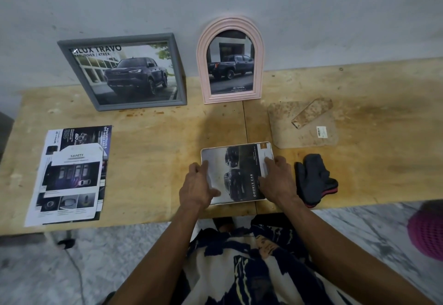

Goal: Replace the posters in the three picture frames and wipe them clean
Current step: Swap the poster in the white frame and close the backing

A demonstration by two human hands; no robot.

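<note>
A small white frame (236, 158) lies flat near the table's front edge, with a truck poster reading "DOUBLE CAB" in it. My left hand (197, 186) rests on its left side, fingers spread. My right hand (278, 180) presses on its right side. A grey rectangular frame (124, 72) and a pink arched frame (230, 61) lean against the wall, each showing a dark pickup poster. Loose posters (72, 175) lie stacked at the left front. A dark folded cloth (315, 180) sits just right of my right hand.
A worn brown backing board (302, 132) with its stand flap lies at the right, behind the cloth. The wooden table (155, 141) has a seam down its middle. A pink object (428, 230) sits beyond the table's right front edge.
</note>
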